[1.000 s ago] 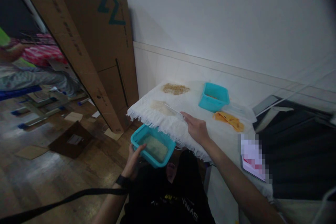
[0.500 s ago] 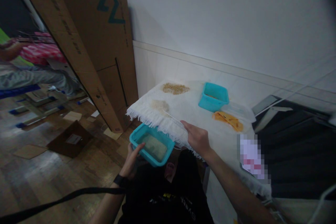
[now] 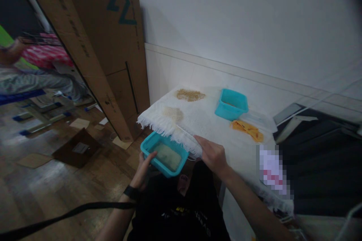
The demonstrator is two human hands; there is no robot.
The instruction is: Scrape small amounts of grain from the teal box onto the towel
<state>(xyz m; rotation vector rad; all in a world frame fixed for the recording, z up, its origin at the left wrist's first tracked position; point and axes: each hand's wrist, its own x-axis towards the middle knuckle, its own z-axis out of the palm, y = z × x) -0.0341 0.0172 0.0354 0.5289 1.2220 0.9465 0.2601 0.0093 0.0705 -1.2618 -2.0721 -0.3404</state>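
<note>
My left hand [image 3: 143, 169] grips the near left side of a turquoise plastic tub [image 3: 169, 173], its thumb over the rim. Pale grains [image 3: 169, 157] lie in the tub, which is held just below the fringed edge of a white cloth [image 3: 209, 115]. In my right hand [image 3: 213, 155] is a thin white stick-like tool [image 3: 184, 131], pointing left over the cloth's edge; its exact kind is unclear. Near its tip a small pile of pale grains [image 3: 173, 113] rests on the cloth. Farther back lies a golden-brown grain pile [image 3: 190, 95].
A second turquoise tub [image 3: 230, 112] stands at the back, beside a clear lid [image 3: 261, 119] and an orange cloth [image 3: 247, 130]. A tall cardboard box [image 3: 113, 45] rises at left, with an open carton [image 3: 76, 148] on the floor. Another person [image 3: 42, 79] sits beyond.
The stick-like tool's tip has moved from the pale pile toward the cloth's fringed edge, and my right hand has come slightly nearer. The left hand holds the tub in nearly the same place.
</note>
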